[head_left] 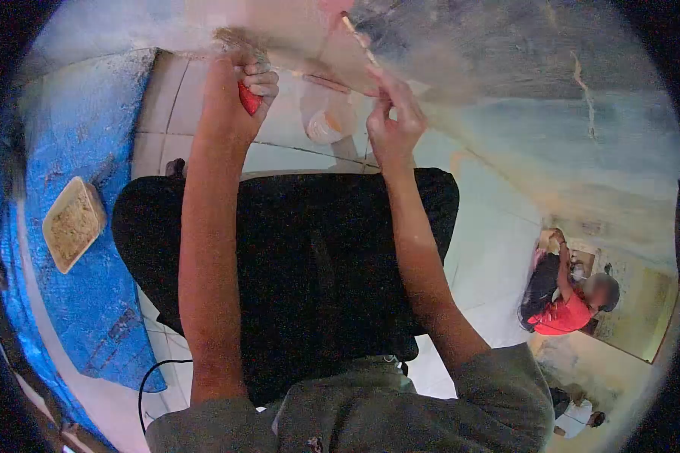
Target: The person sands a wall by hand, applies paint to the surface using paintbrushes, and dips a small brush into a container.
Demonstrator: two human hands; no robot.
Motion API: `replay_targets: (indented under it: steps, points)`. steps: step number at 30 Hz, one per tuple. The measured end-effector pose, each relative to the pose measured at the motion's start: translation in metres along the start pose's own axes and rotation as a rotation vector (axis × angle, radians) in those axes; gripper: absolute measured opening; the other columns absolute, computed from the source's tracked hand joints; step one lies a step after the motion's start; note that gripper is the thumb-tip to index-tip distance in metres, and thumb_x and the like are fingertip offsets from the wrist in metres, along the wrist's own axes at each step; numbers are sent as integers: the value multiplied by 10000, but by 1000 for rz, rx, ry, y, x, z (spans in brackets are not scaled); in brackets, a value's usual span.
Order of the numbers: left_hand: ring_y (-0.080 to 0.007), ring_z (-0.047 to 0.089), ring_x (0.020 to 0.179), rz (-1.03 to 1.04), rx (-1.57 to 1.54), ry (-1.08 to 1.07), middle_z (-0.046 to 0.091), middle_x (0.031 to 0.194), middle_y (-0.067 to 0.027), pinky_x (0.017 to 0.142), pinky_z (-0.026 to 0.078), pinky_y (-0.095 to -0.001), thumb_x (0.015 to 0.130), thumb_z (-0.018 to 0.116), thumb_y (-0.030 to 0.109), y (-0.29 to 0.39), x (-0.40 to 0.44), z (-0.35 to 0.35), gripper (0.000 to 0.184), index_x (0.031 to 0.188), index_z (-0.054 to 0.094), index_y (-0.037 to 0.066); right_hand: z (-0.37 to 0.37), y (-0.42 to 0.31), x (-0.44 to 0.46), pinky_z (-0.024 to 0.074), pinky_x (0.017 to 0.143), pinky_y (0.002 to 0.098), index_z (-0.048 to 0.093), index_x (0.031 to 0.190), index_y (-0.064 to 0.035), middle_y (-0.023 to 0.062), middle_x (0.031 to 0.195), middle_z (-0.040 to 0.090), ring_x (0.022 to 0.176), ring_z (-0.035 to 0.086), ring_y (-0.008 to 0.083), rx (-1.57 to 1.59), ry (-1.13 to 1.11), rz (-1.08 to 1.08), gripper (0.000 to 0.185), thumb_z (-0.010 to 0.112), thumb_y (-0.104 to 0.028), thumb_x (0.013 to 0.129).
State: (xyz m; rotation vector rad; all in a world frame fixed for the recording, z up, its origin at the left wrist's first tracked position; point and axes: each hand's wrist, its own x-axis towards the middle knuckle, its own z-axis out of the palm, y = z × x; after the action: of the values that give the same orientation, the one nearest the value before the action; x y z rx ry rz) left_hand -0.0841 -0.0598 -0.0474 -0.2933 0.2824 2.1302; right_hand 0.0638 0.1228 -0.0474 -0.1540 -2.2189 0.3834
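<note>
My left hand (255, 81) is closed around the red handle of a brush (249, 98). Its brownish bristles show above my fist, against the lower part of the wall. In my right hand (395, 113), a slim paintbrush (361, 41) is pinched between the fingers, its dark tip pointing up at the wall (468, 60) near a pinkish patch. Whether that tip touches the wall, I cannot tell. Between my hands, a round whitish plastic container (325, 127) stands on the tiled floor. Thin stick-like shapes near it are too blurred to name.
A blue tarp (91, 158) covers the floor at left, bearing a rectangular tub (74, 225) of grainy beige material. A black cable (142, 392) curves by my left elbow. Along the wall at right sit a person in red (563, 313) and another in white (574, 419).
</note>
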Motion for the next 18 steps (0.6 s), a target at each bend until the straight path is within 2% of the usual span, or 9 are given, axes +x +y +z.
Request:
replay_targets:
  steps: [3, 6, 9, 12, 15, 18]
  points:
    - [-63, 362, 518, 36, 8, 16, 379, 614, 31, 424, 323, -184, 891, 503, 110, -1, -1, 0, 196, 707, 436, 97, -6, -4, 7, 534, 637, 265, 657, 1072, -16, 110, 967, 697, 772, 693, 170, 64, 96, 17, 444, 445, 214, 757]
    - [-60, 350, 512, 25, -36, -12, 381, 617, 33, 426, 319, -180, 888, 499, 107, -4, -2, 0, 192, 710, 429, 96, 0, 9, -2, 531, 624, 265, 645, 1070, 10, 119, 963, 694, 767, 690, 173, 31, 3, 137, 417, 437, 212, 770]
    - [-57, 338, 509, 104, 62, 9, 377, 612, 39, 430, 318, -179, 889, 495, 106, -4, -2, 3, 198, 706, 419, 103, 1, 13, -2, 528, 613, 257, 642, 1050, 10, 115, 958, 695, 755, 689, 165, 46, 88, 19, 375, 438, 195, 795]
    - [-51, 335, 509, 89, 26, 47, 372, 603, 49, 429, 313, -182, 895, 495, 112, -5, -7, 8, 211, 702, 412, 109, -12, -6, 11, 532, 616, 260, 641, 1035, 12, 121, 953, 695, 737, 686, 166, 11, 149, 16, 336, 457, 179, 809]
    - [-48, 332, 509, 60, -41, 44, 366, 597, 53, 425, 307, -184, 901, 492, 117, -6, -6, 8, 216, 700, 416, 104, -1, 8, -4, 524, 615, 256, 643, 1024, 6, 109, 946, 698, 719, 681, 163, 47, 22, 144, 303, 470, 156, 825]
    - [-46, 332, 510, 106, 50, 12, 366, 599, 54, 424, 306, -181, 905, 492, 123, -6, -5, 9, 215, 703, 421, 100, 1, 8, -2, 517, 607, 248, 646, 1008, -1, 87, 928, 702, 701, 672, 145, 36, 48, 101, 287, 477, 145, 828]
